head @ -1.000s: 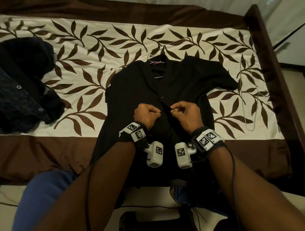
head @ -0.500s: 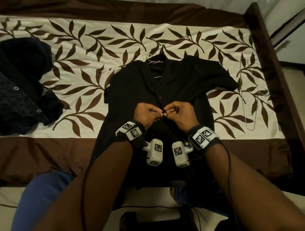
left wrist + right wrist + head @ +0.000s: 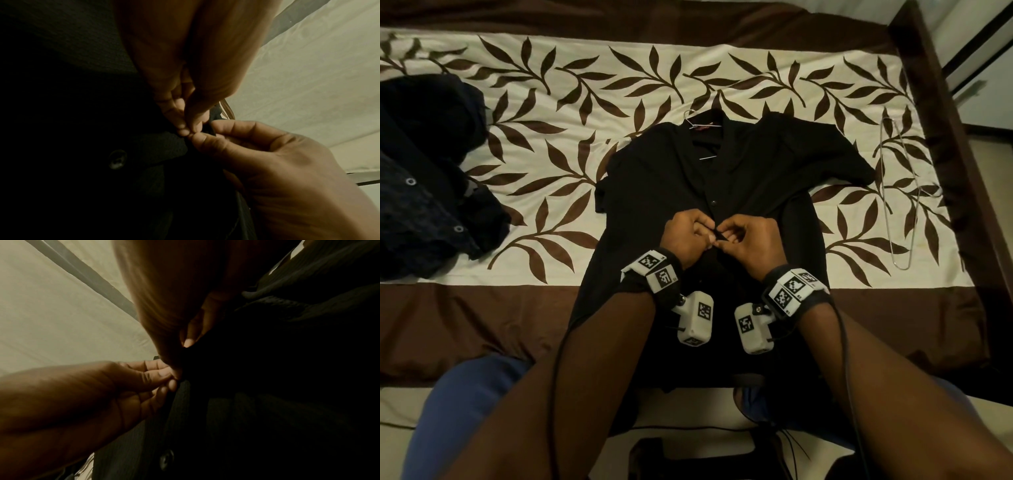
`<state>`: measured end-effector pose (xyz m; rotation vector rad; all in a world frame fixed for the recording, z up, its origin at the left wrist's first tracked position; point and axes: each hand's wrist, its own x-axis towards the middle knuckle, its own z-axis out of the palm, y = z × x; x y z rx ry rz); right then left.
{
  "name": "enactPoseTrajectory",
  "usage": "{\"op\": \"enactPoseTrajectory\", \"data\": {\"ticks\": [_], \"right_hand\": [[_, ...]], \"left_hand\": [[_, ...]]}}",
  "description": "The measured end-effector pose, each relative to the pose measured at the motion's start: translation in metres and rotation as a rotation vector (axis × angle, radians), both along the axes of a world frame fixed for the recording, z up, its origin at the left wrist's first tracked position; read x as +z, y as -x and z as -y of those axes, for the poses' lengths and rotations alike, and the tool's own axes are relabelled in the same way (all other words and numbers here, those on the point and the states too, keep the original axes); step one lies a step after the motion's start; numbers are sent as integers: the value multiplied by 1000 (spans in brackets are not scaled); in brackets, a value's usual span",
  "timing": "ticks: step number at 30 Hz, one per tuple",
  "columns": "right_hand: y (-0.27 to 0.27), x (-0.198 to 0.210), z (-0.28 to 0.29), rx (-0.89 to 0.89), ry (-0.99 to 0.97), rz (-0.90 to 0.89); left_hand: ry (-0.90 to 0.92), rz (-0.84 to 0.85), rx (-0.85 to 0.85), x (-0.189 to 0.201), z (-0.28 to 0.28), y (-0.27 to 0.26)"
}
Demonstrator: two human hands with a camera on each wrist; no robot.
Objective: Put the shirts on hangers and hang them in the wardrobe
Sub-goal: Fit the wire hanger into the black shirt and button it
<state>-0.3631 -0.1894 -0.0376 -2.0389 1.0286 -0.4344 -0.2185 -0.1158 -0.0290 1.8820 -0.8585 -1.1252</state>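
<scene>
Since the earlier frame both hands have shifted slightly up the placket. Head view: left hand (image 3: 686, 238) and right hand (image 3: 751, 240) pinch the front of the black short-sleeved shirt (image 3: 654, 178), already on a wire hanger (image 3: 697, 120), flat on the leaf-patterned bedspread (image 3: 571, 85). Buttoning continues; hanging remains. A spare wire hanger (image 3: 899, 192) and dark clothes pile (image 3: 424, 171) wait. Wrist views: fingertips (image 3: 185, 128) grip fabric; one button (image 3: 166, 459) below.

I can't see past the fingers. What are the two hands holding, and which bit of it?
Both the left hand and right hand pinch the black shirt at its front button edge, mid-chest.
</scene>
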Motion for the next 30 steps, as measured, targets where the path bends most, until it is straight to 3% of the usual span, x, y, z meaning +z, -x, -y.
{"op": "enactPoseTrajectory", "data": {"ticks": [9,13,23,30], "right_hand": [[-3,-5,-2,47,214,-120],[-2,-11,-1,37,148,-62],[-2,-14,3,-21,-116,100],[-2,-14,2,-8,-88,99]], "left_hand": [[-67,-25,68,-6,8,-1],[-79,-78,107,-9,10,-2],[-34,9,-45,-12,14,-8],[-50,-16,-1,-20,13,-7]]}}
